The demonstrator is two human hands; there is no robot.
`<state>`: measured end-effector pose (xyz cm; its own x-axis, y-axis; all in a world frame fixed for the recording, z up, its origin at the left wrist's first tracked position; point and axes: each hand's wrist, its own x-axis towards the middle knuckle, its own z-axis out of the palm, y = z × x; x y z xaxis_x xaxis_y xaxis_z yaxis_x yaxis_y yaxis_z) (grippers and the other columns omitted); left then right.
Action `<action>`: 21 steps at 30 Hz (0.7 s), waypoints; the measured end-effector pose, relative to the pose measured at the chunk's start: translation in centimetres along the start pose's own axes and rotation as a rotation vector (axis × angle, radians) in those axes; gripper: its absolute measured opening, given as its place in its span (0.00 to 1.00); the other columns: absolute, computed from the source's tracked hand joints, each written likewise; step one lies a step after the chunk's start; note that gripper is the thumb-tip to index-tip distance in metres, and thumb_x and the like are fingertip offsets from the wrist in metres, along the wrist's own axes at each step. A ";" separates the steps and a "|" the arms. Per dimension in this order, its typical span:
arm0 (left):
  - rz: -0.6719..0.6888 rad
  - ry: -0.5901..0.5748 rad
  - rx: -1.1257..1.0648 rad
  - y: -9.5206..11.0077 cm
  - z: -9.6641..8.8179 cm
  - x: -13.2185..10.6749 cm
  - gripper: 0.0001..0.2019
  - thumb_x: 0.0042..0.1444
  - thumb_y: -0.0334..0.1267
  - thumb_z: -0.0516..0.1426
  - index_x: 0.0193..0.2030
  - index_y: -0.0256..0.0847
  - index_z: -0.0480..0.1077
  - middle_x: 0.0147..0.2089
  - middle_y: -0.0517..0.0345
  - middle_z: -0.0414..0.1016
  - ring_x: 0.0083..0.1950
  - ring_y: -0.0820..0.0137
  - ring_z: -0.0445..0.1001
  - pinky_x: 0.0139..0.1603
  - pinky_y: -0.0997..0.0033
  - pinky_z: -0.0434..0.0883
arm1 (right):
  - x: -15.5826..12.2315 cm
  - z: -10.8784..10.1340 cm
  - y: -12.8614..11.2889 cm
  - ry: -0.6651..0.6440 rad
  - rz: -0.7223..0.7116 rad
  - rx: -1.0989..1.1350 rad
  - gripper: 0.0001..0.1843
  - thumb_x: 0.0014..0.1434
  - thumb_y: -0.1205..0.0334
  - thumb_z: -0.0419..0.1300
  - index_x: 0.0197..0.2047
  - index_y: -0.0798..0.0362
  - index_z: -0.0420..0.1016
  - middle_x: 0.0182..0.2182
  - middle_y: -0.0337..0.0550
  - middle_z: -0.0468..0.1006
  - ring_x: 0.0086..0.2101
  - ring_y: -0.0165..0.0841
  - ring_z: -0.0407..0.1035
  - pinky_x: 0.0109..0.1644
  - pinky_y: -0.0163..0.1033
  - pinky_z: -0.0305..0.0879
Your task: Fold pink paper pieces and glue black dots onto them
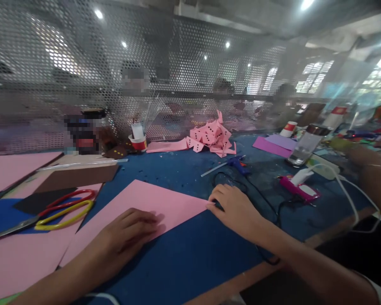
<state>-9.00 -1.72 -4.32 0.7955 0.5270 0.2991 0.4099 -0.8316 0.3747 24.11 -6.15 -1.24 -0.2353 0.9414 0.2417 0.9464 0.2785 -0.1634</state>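
Perforated screen (178, 63): a metal sheet full of holes stands along the far edge. The figures behind it are blurred and cannot be made out.
Bench (184, 254): blue top with a wooden front edge, cut off at the left and right of the view.
Pink sheet (152, 199): lies flat on the bench in front of the person. Its near edge is hidden under the left forearm.
Side sheets (15, 258): more pink paper at the left, with dark and brown pieces on top, running out of view.
Left hand (130, 231): open, palm down, fingers flat on the pink sheet near its lower middle.
Right hand (235, 207): palm down with fingers bent, at the sheet's right corner. The fingertips meet the corner, but whether they pinch it cannot be told.
Pink scraps (212, 137): a heap of dotted cut pieces by the screen, well apart from both hands.
Scissors (63, 209): red and yellow handles, lying on the side sheets. The blade tip is cut off at the left.
Another person's arm (368, 169): blurred at the right edge, the hand hard to read.
Glue gun (238, 163): blue, lying beyond the right hand. Its black cable runs under that wrist.
Paper cup (139, 142): stands by the screen, contents unclear.
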 end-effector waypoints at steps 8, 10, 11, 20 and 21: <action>-0.048 0.056 -0.058 1.1 -0.6 0.3 0.16 0.68 0.34 0.53 0.59 0.52 0.71 0.58 0.53 0.75 0.58 0.66 0.74 0.57 0.68 0.74 | 1.0 0.7 0.5 -0.038 0.152 0.477 0.03 0.60 0.67 0.62 0.36 0.50 0.72 0.35 0.38 0.77 0.36 0.32 0.72 0.40 0.38 0.64; -0.051 0.077 -0.039 1.0 -0.9 0.3 0.16 0.68 0.34 0.52 0.58 0.51 0.72 0.57 0.53 0.74 0.58 0.66 0.74 0.56 0.68 0.74 | 1.2 0.7 0.5 -0.042 0.170 0.582 0.04 0.60 0.68 0.61 0.38 0.50 0.73 0.35 0.37 0.77 0.35 0.31 0.72 0.40 0.37 0.65; -0.055 0.098 -0.022 0.9 -1.1 0.4 0.15 0.68 0.34 0.52 0.57 0.50 0.73 0.57 0.52 0.75 0.58 0.65 0.73 0.57 0.67 0.74 | 1.3 0.6 0.4 -0.024 0.167 0.622 0.04 0.60 0.69 0.60 0.39 0.50 0.73 0.35 0.37 0.77 0.36 0.31 0.72 0.40 0.37 0.66; -0.355 0.326 0.186 -2.2 -2.8 1.5 0.22 0.64 0.47 0.54 0.63 0.47 0.65 0.66 0.47 0.67 0.67 0.55 0.64 0.67 0.48 0.63 | 3.7 -2.5 0.5 0.300 -0.068 0.674 0.05 0.63 0.68 0.59 0.42 0.49 0.74 0.39 0.38 0.76 0.39 0.32 0.71 0.46 0.38 0.67; -0.407 0.341 0.181 -2.7 -2.9 1.5 0.24 0.63 0.49 0.54 0.64 0.45 0.64 0.66 0.46 0.66 0.67 0.53 0.64 0.67 0.46 0.63 | 4.2 -2.7 0.7 0.329 -0.088 0.671 0.05 0.63 0.67 0.59 0.42 0.49 0.74 0.39 0.39 0.76 0.39 0.32 0.71 0.46 0.38 0.67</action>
<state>-10.16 1.81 -2.34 0.3800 0.8138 0.4397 0.7480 -0.5499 0.3715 24.35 -2.53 2.24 -0.1261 0.8343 0.5367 0.5643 0.5053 -0.6528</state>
